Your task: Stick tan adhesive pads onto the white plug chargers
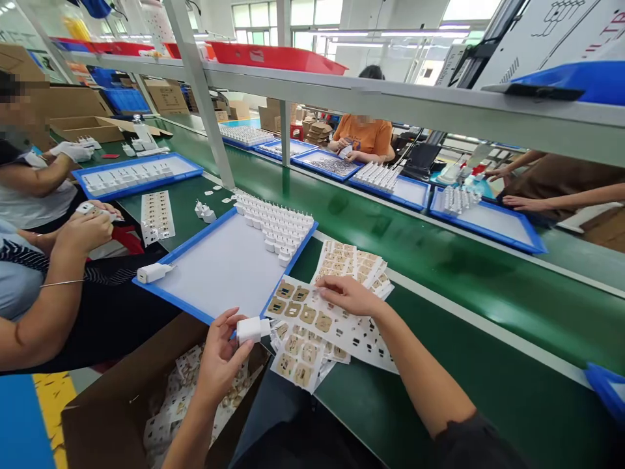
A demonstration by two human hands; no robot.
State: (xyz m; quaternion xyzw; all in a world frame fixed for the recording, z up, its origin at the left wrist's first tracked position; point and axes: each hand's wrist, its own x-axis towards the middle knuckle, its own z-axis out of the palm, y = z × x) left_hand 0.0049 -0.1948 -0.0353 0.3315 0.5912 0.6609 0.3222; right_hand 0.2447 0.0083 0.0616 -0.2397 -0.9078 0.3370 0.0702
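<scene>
White and plastic, probably light, stiff and slightly slippery, best taken by the flat sides of the charger, clear of the plug end. Sits pinched between thumb and fingers in the left grip, just beside the near corner of the blue-rimmed tray. Touches with the bent fingers of the right grip a thin, likely bendy sticker sheet, overlapping other sheets on the green desk, hard to tell whether pinched.

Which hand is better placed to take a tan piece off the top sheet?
Likely the right hand: its fingertips are at the top sheet, while the left hand is occupied holding a white plug adapter.
</scene>
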